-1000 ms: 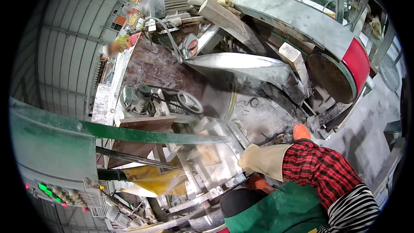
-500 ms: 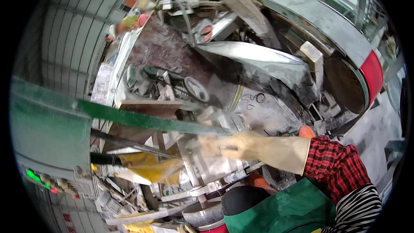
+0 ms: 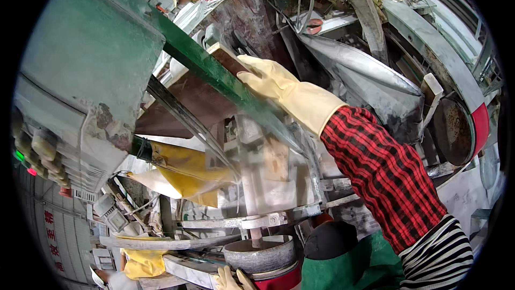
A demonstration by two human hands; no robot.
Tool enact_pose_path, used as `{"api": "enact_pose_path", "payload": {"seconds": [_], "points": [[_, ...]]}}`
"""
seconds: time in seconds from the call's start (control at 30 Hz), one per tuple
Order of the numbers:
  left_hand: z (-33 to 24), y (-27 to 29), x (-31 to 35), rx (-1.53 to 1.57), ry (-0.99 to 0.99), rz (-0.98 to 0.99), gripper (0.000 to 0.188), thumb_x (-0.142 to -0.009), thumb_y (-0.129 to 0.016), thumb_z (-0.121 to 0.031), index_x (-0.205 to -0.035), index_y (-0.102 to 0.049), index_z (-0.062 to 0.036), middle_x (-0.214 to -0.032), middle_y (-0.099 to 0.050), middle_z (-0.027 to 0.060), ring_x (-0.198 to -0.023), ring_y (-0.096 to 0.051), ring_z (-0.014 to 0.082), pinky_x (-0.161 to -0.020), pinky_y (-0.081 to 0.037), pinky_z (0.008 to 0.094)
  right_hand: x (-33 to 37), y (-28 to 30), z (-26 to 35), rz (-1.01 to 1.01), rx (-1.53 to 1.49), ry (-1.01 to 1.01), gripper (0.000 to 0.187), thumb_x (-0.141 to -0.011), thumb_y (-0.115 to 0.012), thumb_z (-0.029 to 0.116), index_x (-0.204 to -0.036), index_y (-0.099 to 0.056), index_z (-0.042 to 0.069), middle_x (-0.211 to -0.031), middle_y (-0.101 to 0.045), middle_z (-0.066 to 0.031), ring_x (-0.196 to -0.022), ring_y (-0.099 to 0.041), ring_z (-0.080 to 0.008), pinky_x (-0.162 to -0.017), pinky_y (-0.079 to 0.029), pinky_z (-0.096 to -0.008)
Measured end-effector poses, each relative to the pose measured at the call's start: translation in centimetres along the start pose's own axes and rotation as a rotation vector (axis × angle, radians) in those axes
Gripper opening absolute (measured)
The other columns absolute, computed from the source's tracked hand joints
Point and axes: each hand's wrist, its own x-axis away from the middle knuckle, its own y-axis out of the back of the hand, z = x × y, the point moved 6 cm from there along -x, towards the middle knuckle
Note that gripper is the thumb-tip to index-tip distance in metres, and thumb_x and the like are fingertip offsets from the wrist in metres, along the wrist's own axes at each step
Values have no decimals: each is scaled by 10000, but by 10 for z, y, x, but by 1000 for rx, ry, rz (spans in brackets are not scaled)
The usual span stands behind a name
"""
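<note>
Brown board [image 3: 227,58] sits just beside green bar [image 3: 198,60] — right hand [image 3: 272,79] at its end, fingers extended and apart; left hand [image 3: 230,280] near grey drum [image 3: 263,260], grip can't tell — looks like reach step; next move calls for steady contact

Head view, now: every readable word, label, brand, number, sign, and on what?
Far wall: red lettering in a column; present, but I won't copy its wording.
Green box: no readable text; any markings by its knobs too small to tell.
Right hand, plaid sleeve: none visible.
</note>
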Motion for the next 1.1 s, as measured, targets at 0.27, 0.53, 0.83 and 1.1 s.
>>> {"api": "enact_pose_path", "payload": {"seconds": [0.27,0.53,0.83,1.1], "points": [[-3,-4,-3,36,24,66,401,-969,-660,-215,-1285,-634,31,-1339,-579,326,-1240,-548,493,-1092,-414,545,-27,7,5,-5,41,-74,454,-992,-530,462,-1343,-617,188,-1247,-677,-182,-1167,-629,-380,-1007,-482,-448],[-14,-3,-5,-85,-32,59,364,-966,-654,-191,-1265,-648,16,-1311,-613,304,-1233,-545,531,-1090,-400,596,-51,1,3,51,309,-329,622,-993,-506,475,-1539,-362,214,-1300,-636,-234,-1227,-587,-414,-1042,-467,-461],[-31,-2,-4,-89,-97,11,341,-932,-685,-114,-1239,-651,29,-1256,-643,290,-1235,-539,540,-1094,-387,616,-60,5,15,12,392,-316,549,-986,-524,407,-1449,-434,126,-1230,-663,-242,-1103,-655,-412,-977,-491,-488],[-37,-3,-3,-74,-66,29,358,-918,-699,-129,-1237,-656,28,-1257,-645,280,-1235,-536,533,-1097,-373,620,-54,4,4,38,424,-365,554,-973,-531,427,-1400,-462,81,-1178,-683,-250,-1083,-666,-413,-947,-501,-517]]}}
